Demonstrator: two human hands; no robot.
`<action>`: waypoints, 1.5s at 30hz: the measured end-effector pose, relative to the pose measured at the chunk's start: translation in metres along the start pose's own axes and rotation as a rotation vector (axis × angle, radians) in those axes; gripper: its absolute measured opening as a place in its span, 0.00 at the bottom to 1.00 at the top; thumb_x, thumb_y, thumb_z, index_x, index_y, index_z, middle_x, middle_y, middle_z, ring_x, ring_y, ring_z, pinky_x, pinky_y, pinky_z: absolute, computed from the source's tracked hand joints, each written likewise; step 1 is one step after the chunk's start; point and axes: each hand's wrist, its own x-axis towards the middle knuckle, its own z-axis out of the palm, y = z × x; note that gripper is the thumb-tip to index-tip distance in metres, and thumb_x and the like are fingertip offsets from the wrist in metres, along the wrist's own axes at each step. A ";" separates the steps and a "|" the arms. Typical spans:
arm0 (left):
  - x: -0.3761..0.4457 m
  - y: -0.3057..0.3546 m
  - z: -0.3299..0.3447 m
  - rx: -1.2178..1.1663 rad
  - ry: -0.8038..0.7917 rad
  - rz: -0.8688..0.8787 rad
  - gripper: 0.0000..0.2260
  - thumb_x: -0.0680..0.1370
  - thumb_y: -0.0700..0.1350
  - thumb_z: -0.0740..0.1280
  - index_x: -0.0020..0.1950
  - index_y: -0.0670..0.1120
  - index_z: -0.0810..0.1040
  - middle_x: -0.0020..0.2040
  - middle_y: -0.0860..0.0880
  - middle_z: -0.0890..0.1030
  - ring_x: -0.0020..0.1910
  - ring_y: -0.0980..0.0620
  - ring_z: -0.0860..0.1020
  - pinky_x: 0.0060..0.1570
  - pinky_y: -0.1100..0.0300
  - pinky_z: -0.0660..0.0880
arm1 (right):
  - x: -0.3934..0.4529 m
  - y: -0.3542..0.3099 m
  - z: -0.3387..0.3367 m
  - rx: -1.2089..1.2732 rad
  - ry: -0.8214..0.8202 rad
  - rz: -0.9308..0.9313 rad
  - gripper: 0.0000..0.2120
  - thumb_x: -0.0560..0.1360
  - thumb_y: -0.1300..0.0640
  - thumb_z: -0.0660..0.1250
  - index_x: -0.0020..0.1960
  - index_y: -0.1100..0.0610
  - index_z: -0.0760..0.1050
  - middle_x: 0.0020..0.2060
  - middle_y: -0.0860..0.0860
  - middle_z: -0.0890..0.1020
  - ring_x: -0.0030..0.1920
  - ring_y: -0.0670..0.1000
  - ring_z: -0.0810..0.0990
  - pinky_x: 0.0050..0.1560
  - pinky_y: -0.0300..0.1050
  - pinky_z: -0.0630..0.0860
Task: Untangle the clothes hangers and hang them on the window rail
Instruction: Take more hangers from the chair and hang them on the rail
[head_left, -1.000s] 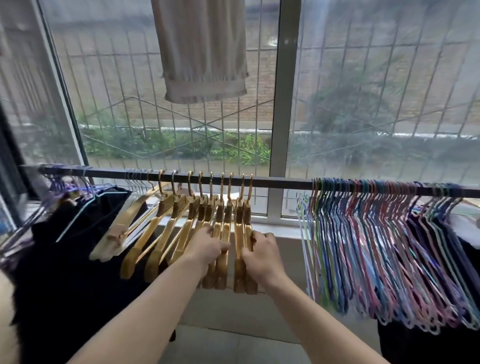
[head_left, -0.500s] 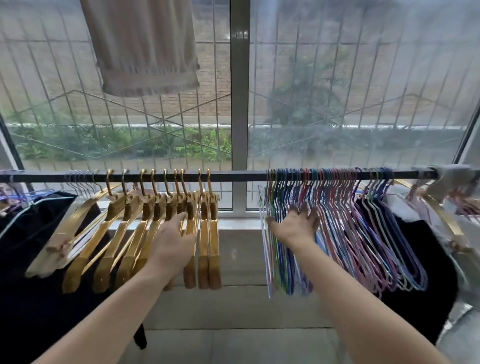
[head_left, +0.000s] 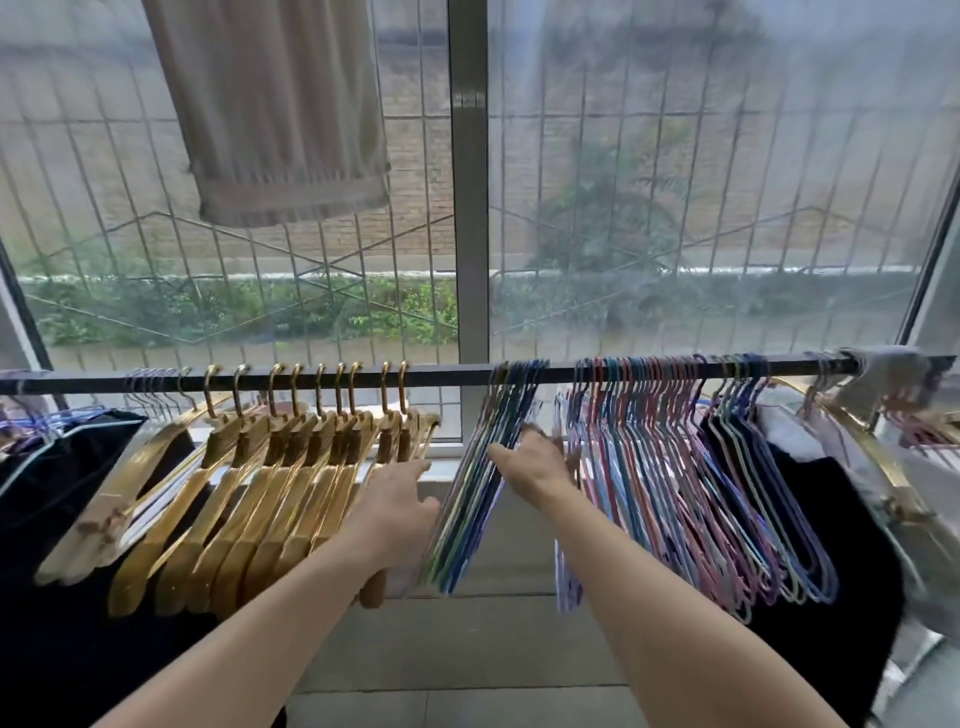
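Both forearms are reaching forward and up toward the window rail (head_left: 457, 375). The left hand (head_left: 397, 512) is lying with its fingers extended and close together against the right end of the gold hangers (head_left: 270, 483), index finger pointing toward the sill. The right hand (head_left: 537, 462) is pushing into the thin coloured wire hangers (head_left: 670, 478) — its fingers are buried among the wires and blurred, so I cannot tell whether they are pinching any. A small bunch of wire hangers (head_left: 478, 483) is hanging apart, swung leftward between the two hands.

Nine or ten gold hooks are showing on the rail; the wire hangers are too many and too blurred to count — dozens. One beige cloth (head_left: 280, 114) is hanging above.
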 end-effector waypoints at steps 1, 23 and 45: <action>0.004 0.006 0.003 0.003 -0.005 0.010 0.27 0.81 0.43 0.65 0.80 0.48 0.64 0.76 0.46 0.69 0.70 0.46 0.74 0.70 0.49 0.73 | 0.000 -0.001 -0.001 0.015 -0.016 -0.002 0.30 0.75 0.44 0.63 0.70 0.62 0.68 0.62 0.59 0.77 0.66 0.62 0.74 0.68 0.57 0.69; 0.127 0.085 0.012 0.595 0.125 0.514 0.31 0.85 0.49 0.56 0.84 0.47 0.43 0.84 0.48 0.46 0.83 0.49 0.44 0.81 0.47 0.46 | 0.037 -0.019 -0.080 -0.071 0.118 -0.274 0.14 0.75 0.58 0.65 0.59 0.57 0.81 0.52 0.55 0.85 0.51 0.57 0.82 0.57 0.52 0.79; 0.168 0.015 -0.053 0.844 0.144 0.381 0.27 0.83 0.44 0.62 0.81 0.46 0.58 0.76 0.48 0.71 0.75 0.49 0.68 0.78 0.49 0.57 | 0.054 0.059 -0.137 -0.623 0.296 -0.245 0.35 0.78 0.50 0.62 0.80 0.54 0.53 0.79 0.56 0.54 0.80 0.60 0.49 0.80 0.58 0.48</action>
